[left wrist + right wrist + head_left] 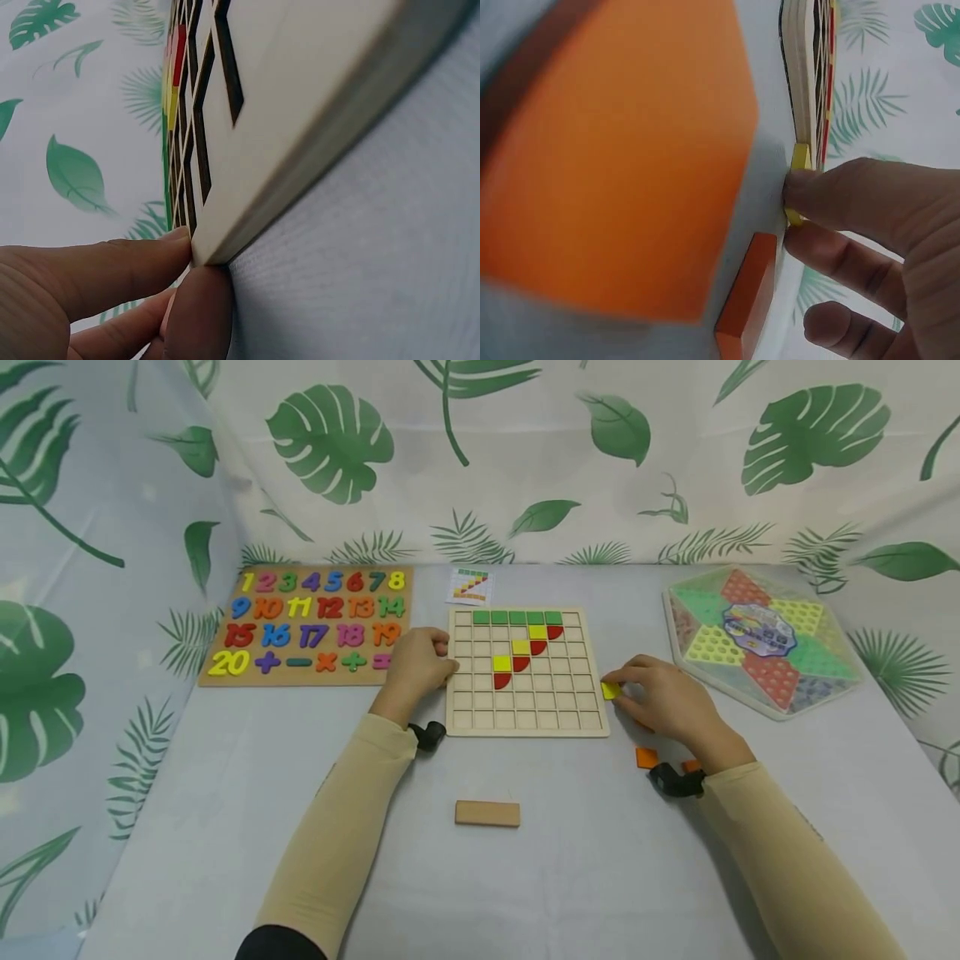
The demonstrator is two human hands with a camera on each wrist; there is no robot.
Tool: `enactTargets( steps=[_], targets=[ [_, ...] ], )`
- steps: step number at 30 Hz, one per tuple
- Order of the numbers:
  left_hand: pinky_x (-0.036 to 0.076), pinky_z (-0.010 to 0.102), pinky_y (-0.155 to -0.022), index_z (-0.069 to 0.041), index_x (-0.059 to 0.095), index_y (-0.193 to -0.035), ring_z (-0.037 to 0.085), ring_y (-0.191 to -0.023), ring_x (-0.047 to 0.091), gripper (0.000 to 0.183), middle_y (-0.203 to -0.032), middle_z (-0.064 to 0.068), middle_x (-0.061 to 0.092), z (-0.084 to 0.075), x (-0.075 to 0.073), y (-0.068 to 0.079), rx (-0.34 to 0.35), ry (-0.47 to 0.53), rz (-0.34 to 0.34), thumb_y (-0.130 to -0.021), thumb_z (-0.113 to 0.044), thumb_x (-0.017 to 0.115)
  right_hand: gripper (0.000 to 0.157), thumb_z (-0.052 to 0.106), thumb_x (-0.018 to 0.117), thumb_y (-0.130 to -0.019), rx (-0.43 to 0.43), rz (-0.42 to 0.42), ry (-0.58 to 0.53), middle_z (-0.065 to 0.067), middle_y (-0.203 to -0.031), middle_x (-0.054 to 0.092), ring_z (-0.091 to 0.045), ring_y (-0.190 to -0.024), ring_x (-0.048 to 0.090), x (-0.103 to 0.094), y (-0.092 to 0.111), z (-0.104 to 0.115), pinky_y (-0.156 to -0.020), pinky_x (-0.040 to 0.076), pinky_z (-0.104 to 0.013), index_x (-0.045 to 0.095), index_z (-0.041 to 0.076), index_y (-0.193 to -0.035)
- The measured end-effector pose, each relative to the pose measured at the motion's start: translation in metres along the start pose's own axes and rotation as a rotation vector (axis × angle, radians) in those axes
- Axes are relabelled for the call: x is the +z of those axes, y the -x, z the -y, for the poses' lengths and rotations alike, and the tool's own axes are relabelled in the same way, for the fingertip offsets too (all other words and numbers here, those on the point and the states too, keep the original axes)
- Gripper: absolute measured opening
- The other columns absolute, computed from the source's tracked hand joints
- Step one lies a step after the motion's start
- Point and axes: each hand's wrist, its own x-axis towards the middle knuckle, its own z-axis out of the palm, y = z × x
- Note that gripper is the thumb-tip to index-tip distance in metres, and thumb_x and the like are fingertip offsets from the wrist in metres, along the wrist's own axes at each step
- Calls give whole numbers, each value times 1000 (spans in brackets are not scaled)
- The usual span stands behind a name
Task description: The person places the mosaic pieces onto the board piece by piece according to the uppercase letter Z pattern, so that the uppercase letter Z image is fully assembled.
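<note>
beside the grid board's [467,719] right edge, the right hand [667,703] is pinching a yellow tile [611,691] between thumb and finger, the gap closing only to the tile's width. at the left edge, the left hand [415,667] is gripping the board by thumb and fingertip. orange tiles [647,758] are lying near the right wrist.

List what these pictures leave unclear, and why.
Head: pink equals sign, right end covered by the left hand.
Head: lettering on the scalloped label, too small to read.
Right wrist: yellow tile, middle covered by the right hand.
Right wrist: nearest orange tile, blurred, cut off by top and left edges.
</note>
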Motion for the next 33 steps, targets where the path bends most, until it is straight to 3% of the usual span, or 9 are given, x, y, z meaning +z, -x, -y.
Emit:
enactTargets(
  steps=[5,17,25,33],
  targets=[
    [53,35,-89,-3,65,-137,20,-100,60,50,-116,8,67,0,0,0,0,4,-3,-90,-11,77,32,23,74,-94,27,-15,-20,-11,-121,69,-28,-94,65,-2,-2,1,-72,55,-43,76,13,-124],
    [52,36,-89,-3,66,-135,21,-98,59,48,-112,8,67,1,-1,0,13,2,-6,-89,-11,78,33,22,72,-91,62,8,-21,-14,-123,67,-31,-97,66,-8,-8,7,-72,54,-44,76,10,-122],
    [51,34,-86,-3,66,-134,20,-97,58,47,-111,7,67,0,-1,0,14,-14,-11,-90,-12,78,33,22,73,-91,72,-39,-84,-14,-120,68,-32,-96,65,-11,-7,5,-59,50,-35,75,8,-120],
    [50,32,-84,-3,66,-134,20,-96,58,47,-111,8,67,-1,-1,1,15,-18,-11,-90,-11,78,31,22,72,-93,13,-46,-135,-11,-122,67,-31,-94,64,-6,-24,37,-64,53,-40,74,10,-121]
  ],
)
